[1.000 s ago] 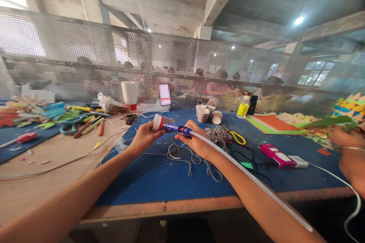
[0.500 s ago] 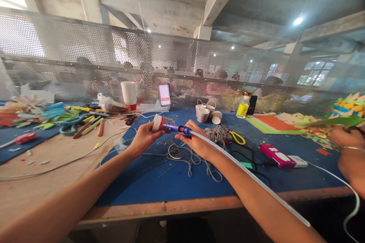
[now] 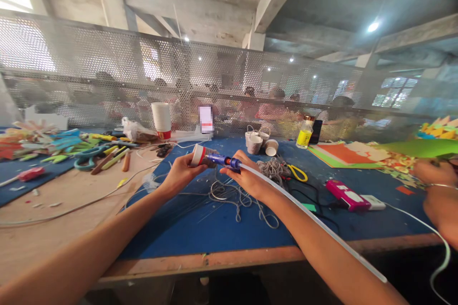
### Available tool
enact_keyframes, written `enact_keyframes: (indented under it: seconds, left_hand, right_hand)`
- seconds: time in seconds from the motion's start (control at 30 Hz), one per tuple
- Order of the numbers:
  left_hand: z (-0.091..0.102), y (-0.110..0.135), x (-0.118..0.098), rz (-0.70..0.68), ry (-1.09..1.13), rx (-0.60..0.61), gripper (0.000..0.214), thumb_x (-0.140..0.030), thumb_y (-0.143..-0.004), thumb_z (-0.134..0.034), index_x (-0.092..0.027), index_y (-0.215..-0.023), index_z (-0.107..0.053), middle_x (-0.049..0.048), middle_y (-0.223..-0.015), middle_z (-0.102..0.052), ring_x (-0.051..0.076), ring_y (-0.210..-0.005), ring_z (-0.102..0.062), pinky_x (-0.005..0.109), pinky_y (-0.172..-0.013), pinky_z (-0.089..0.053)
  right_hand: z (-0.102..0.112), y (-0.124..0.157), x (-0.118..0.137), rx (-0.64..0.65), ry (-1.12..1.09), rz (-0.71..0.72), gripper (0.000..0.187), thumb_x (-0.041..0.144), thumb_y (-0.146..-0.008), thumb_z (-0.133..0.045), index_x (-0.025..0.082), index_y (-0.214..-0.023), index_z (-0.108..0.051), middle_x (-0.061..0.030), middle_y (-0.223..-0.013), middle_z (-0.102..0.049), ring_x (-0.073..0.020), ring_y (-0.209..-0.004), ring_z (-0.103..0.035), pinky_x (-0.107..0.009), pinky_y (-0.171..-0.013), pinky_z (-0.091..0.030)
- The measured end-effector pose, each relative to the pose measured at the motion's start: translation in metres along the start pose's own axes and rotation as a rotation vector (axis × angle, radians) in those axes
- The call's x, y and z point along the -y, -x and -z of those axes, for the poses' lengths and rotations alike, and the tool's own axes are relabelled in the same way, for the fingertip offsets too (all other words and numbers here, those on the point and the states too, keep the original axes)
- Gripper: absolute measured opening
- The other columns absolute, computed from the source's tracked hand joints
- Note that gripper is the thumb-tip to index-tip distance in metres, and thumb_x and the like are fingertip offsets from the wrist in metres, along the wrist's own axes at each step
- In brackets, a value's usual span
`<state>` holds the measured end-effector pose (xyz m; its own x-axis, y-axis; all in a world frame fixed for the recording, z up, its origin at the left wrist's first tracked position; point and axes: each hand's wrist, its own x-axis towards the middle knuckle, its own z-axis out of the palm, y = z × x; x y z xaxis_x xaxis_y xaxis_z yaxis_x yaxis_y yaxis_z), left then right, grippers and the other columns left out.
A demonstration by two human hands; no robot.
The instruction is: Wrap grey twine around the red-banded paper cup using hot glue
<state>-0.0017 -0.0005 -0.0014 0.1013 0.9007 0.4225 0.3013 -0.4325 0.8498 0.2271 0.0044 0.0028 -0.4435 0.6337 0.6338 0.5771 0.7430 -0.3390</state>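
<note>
My left hand (image 3: pixel 182 170) is closed around a small paper cup (image 3: pixel 198 155), white with a red band, tipped on its side and partly wrapped in grey cord. In my right hand (image 3: pixel 243 176) is a blue glue gun (image 3: pixel 225 160), its nozzle touching or very near the cup's side. A long whitish glue stick (image 3: pixel 307 218) runs out of the gun's back along my right forearm. Below both hands, loose grey cord (image 3: pixel 238 200) lies in loops on the blue mat (image 3: pixel 186 238), with a thicker tangle (image 3: pixel 274 171) to the right.
Cord-wrapped cups (image 3: pixel 254 143) stand behind my hands, one lying over. Yellow-handled scissors (image 3: pixel 298 173), a yellow-labelled bottle (image 3: pixel 304 134) and a magenta power strip (image 3: pixel 347 195) lie rightward. A stack of paper cups (image 3: pixel 161 119) and tools (image 3: pixel 114 155) are leftward. Another person's hand (image 3: pixel 438 176) works at right.
The cup and glue gun have barely moved in my hands. At the far right, the other person's green paper has shifted slightly.
</note>
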Motion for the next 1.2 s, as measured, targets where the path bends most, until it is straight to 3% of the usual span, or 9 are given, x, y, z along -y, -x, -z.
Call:
enact_keyframes:
  seconds: [1.2]
  left_hand:
    - [-0.0014,0.0026,-0.0018,-0.023,0.024,0.045,0.026,-0.025,-0.075,-0.068,-0.016,-0.099,-0.073,0.0059,-0.097,-0.077,0.024,-0.092,-0.07,0.034,-0.086,-0.053]
  right_hand:
    - [0.0022,-0.002,-0.0037,-0.04,0.073,0.014,0.031,0.052,-0.091,-0.053,0.021,-0.086,-0.052,-0.0023,-0.092,-0.053,-0.014,-0.075,-0.054,-0.025,-0.065,-0.041]
